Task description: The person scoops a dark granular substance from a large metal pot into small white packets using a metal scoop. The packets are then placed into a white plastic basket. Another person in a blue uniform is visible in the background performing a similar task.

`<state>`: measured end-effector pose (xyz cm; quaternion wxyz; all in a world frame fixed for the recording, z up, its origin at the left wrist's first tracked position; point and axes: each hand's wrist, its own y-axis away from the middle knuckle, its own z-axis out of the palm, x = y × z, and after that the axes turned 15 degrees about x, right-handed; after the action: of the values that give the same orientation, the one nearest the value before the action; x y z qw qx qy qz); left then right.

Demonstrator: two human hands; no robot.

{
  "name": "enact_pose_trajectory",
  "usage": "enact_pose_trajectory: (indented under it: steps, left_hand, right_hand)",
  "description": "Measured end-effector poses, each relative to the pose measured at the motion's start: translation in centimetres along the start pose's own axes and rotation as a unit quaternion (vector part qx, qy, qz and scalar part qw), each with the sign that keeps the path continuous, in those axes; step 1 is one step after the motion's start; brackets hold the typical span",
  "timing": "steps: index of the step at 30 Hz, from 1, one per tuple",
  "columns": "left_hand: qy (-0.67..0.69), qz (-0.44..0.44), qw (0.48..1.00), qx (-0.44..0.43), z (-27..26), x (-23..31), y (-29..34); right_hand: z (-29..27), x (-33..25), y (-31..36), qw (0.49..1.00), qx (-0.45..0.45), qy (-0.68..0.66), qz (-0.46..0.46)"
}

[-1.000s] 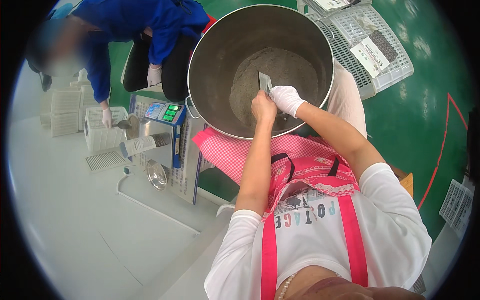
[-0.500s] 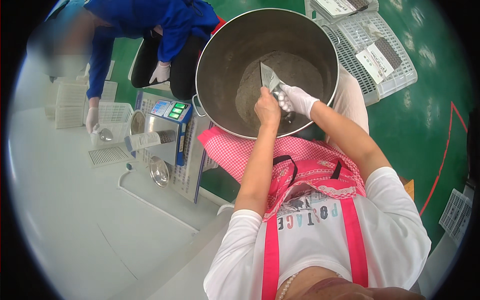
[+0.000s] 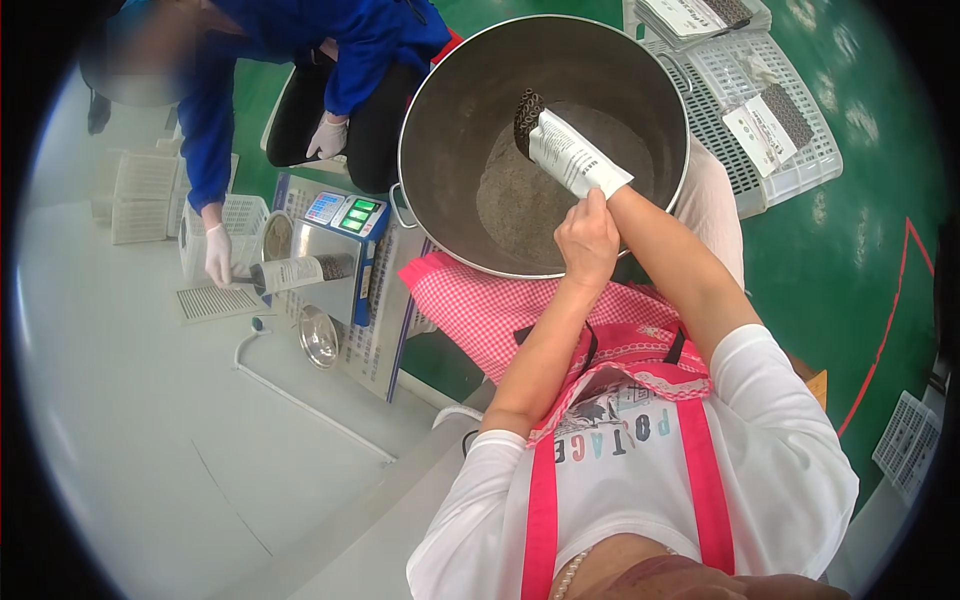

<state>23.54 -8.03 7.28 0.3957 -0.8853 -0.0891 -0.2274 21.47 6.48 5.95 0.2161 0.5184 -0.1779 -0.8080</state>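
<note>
A large round metal pot [image 3: 450,100] with grey-brown powder [image 3: 520,200] on its bottom stands in front of me. Over the powder is a white printed pouch [image 3: 570,152] with a dark patterned end, tilted with that end far left. My right forearm [image 3: 665,235] runs up to the pouch's mouth; the gloved hand is inside the pouch, its fingers hidden. My left hand [image 3: 588,240], bare, pinches the pouch's near edge beside my right wrist.
At the left, a co-worker's gloved hand [image 3: 218,255] is by a pouch [image 3: 290,273] lying on a digital scale [image 3: 345,220]. A metal bowl [image 3: 319,336] sits nearby. White baskets [image 3: 800,165] with flat pouches [image 3: 765,130] are at the far right.
My right hand has gone from the pouch's outside to its inside, and the pouch now covers it. My left hand has moved right and nearer. The co-worker's hand has moved to the pouch on the scale.
</note>
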Motion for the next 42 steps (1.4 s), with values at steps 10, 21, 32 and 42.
enact_pose_trajectory:
  steps: [10, 21, 32, 42]
  left_hand:
    - [0.015, -0.002, 1.000, 0.025, -0.7, 0.3, 1.2]
    - [0.169, -0.212, 0.955, -0.122, -5.2, -0.5, 0.4]
    - [0.284, -0.426, 0.856, -0.067, -3.7, -15.5, -4.7]
    - [0.272, -0.489, 0.818, -0.135, -3.4, -15.7, -6.3]
  right_hand:
    - [-0.2, 1.1, 0.0, 0.999, -0.038, 0.016, -0.008]
    - [-3.2, 1.7, 0.7, 0.981, -0.171, 0.084, -0.037]
    - [-8.2, 5.1, 2.9, 0.902, -0.349, 0.225, -0.118]
    - [-8.3, 6.8, 2.4, 0.890, -0.361, 0.239, -0.140]
